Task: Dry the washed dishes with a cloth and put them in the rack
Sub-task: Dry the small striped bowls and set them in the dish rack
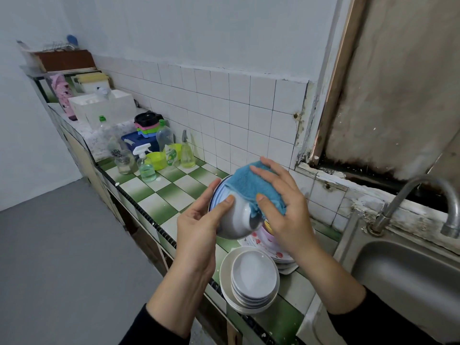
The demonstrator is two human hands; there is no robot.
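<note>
My left hand (199, 225) grips a white bowl with a blue-striped rim (235, 220), held tilted above the counter. My right hand (281, 207) holds a blue cloth (251, 185) draped over the bowl's rim, fingers curled round it and thumb pressing it against the bowl's side. Below them a stack of small white dishes (254, 277) sits on a larger white plate at the counter's front edge. Behind it lie plates with red flower prints (258, 241), partly hidden by my right hand.
The green-and-white tiled counter (159, 192) runs away to the left. Spray bottles, a glass jar (125, 161), a green tub and coloured boxes crowd its far part. A steel sink (408, 277) with a curved tap (423, 202) is at the right.
</note>
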